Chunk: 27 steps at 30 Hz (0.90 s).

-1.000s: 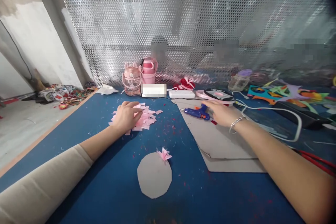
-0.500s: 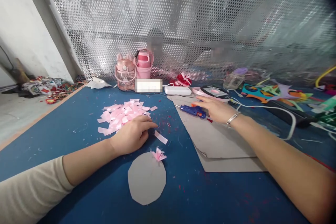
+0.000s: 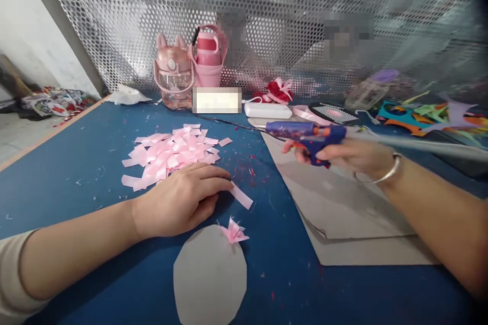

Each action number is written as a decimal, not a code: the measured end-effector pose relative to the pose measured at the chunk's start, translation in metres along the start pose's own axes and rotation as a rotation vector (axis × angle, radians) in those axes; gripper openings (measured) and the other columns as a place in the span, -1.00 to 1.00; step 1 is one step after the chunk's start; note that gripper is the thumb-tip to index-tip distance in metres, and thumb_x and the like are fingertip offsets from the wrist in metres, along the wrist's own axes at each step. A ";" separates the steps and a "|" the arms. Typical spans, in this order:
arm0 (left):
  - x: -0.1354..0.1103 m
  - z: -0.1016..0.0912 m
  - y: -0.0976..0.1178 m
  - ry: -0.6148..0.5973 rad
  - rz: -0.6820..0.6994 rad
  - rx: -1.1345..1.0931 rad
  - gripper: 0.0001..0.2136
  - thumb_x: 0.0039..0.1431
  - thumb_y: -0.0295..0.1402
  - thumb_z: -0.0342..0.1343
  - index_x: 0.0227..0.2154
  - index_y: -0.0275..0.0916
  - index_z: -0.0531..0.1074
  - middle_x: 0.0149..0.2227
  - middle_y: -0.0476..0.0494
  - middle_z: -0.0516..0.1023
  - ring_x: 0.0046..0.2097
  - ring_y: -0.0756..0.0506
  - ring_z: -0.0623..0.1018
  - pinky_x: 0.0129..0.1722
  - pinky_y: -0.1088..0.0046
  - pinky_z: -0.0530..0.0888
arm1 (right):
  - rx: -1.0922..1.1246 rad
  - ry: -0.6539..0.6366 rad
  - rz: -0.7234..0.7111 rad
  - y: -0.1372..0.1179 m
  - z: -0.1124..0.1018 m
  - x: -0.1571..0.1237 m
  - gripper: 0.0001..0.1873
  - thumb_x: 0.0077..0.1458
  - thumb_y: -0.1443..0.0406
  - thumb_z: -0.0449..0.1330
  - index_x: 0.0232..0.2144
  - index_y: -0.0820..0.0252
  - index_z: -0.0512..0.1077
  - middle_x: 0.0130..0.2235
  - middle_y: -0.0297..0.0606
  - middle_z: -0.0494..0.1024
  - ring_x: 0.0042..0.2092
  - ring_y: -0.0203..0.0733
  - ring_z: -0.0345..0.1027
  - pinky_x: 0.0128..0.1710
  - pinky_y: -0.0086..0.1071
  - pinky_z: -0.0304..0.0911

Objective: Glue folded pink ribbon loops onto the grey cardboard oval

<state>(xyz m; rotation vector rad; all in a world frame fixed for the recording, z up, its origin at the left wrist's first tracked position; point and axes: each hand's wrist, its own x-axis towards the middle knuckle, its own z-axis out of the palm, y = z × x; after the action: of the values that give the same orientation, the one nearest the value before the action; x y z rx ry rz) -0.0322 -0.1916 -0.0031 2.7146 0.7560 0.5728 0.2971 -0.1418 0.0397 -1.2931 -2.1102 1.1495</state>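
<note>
In my right hand [image 3: 343, 155] is a blue hot glue gun [image 3: 305, 132] with orange parts, gripped by its handle and raised over the grey cardboard sheets [image 3: 335, 208]. Its nozzle points left. My left hand [image 3: 186, 195] rests on the table with its fingers curled together, the fingertips on the upper left end of a short pink ribbon strip [image 3: 243, 196]. The thumb is tucked underneath and partly hidden. Behind that hand lies a heap of pink ribbon pieces [image 3: 171, 150]. Nearer to me is a grey cardboard disc [image 3: 210, 279], a folded pink ribbon petal [image 3: 234, 232] on its upper right edge.
Along the back stand a clear pink bottle [image 3: 174, 78], a pink cup in a carrier [image 3: 208, 63] and a white power strip [image 3: 268, 110]. Coloured felt scraps [image 3: 423, 114] lie at the right. A pale cord [image 3: 430, 147] trails from the glue gun. Perforated metal [image 3: 267, 20] closes off the back.
My right hand has picked the glue gun up off the cardboard. My left fingertips have come onto the ribbon strip's end. The view has tilted down and drawn closer.
</note>
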 end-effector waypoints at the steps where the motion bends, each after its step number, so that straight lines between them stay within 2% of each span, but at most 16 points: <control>1: 0.000 0.000 0.000 -0.004 -0.003 0.002 -0.61 0.18 -0.56 -0.09 -0.01 -0.31 0.51 0.06 -0.32 0.54 0.03 -0.22 0.56 0.01 0.22 0.53 | 0.110 -0.002 0.012 -0.002 0.003 -0.001 -0.47 -0.07 0.27 -0.09 -0.10 0.34 0.46 -0.17 -0.05 0.59 -0.41 -0.32 0.36 -0.43 -0.33 0.20; 3: 0.000 0.001 -0.001 -0.015 -0.008 0.017 -0.61 0.20 -0.54 -0.09 -0.01 -0.26 0.53 0.07 -0.30 0.53 0.02 -0.23 0.56 0.01 0.20 0.53 | 0.263 -0.009 0.054 -0.002 0.009 -0.003 -0.56 -0.08 0.28 -0.15 -0.31 0.31 0.47 -0.33 -0.16 0.58 -0.52 -0.40 0.23 -0.49 -0.32 0.09; 6: 0.000 0.003 -0.003 -0.018 -0.018 0.038 -0.63 0.23 -0.51 -0.08 -0.03 -0.21 0.56 0.09 -0.27 0.52 0.05 -0.24 0.54 0.03 0.19 0.52 | 0.173 -0.075 0.107 0.003 0.016 -0.003 -0.69 -0.01 0.20 0.01 -0.47 0.27 0.48 -0.42 -0.26 0.55 -0.50 -0.39 0.24 -0.49 -0.36 0.11; 9: -0.001 0.003 -0.004 -0.023 -0.019 0.040 -0.63 0.26 -0.50 -0.08 -0.01 -0.21 0.55 0.11 -0.28 0.50 0.06 -0.23 0.53 0.04 0.18 0.52 | 0.055 -0.175 0.114 0.006 0.019 -0.002 -0.72 -0.07 0.13 0.26 -0.41 0.24 0.54 -0.39 -0.24 0.57 -0.38 -0.26 0.37 -0.41 -0.39 0.25; 11: -0.001 0.002 -0.003 -0.034 -0.017 0.037 -0.64 0.27 -0.50 -0.08 0.00 -0.21 0.54 0.11 -0.28 0.50 0.06 -0.22 0.53 0.04 0.17 0.52 | 0.024 -0.232 0.064 0.004 0.020 0.000 -0.67 -0.08 0.10 0.33 -0.33 0.23 0.55 -0.36 -0.23 0.58 -0.32 -0.20 0.42 -0.34 -0.37 0.31; 13: -0.002 0.002 -0.003 -0.036 -0.015 0.034 -0.65 0.28 -0.50 -0.07 0.01 -0.22 0.54 0.11 -0.28 0.50 0.06 -0.21 0.53 0.04 0.18 0.52 | 0.008 -0.274 0.004 0.002 0.022 0.002 -0.64 -0.04 0.07 0.31 -0.28 0.21 0.54 -0.35 -0.24 0.57 -0.30 -0.20 0.42 -0.32 -0.37 0.33; 17: -0.002 0.002 -0.004 -0.035 -0.008 0.034 -0.65 0.28 -0.49 -0.07 0.01 -0.20 0.53 0.10 -0.27 0.50 0.05 -0.19 0.53 0.03 0.20 0.52 | 0.005 -0.334 -0.020 0.003 0.021 0.001 -0.67 -0.01 0.05 0.32 -0.34 0.20 0.53 -0.37 -0.27 0.55 -0.35 -0.22 0.41 -0.38 -0.40 0.30; 22: -0.002 0.004 -0.005 -0.027 -0.001 0.037 -0.65 0.29 -0.49 -0.07 0.00 -0.21 0.53 0.09 -0.26 0.51 0.05 -0.18 0.53 0.04 0.20 0.51 | 0.041 -0.149 0.071 0.006 0.018 -0.003 -0.52 -0.12 -0.08 0.34 -0.35 0.20 0.54 -0.34 -0.21 0.57 -0.29 -0.13 0.44 -0.31 -0.33 0.34; 27: -0.003 0.003 -0.004 -0.029 0.001 0.036 -0.65 0.27 -0.51 -0.07 -0.01 -0.23 0.54 0.09 -0.28 0.51 0.04 -0.19 0.54 0.02 0.20 0.52 | -0.077 -0.374 0.006 0.000 0.025 0.004 -0.61 -0.01 0.01 0.31 -0.47 0.22 0.40 -0.46 -0.32 0.40 -0.44 -0.29 0.27 -0.46 -0.39 0.16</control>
<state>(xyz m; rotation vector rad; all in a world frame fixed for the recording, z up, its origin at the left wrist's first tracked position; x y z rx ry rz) -0.0346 -0.1904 -0.0077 2.7502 0.7646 0.5238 0.2780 -0.1495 0.0256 -1.1895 -2.4354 1.4167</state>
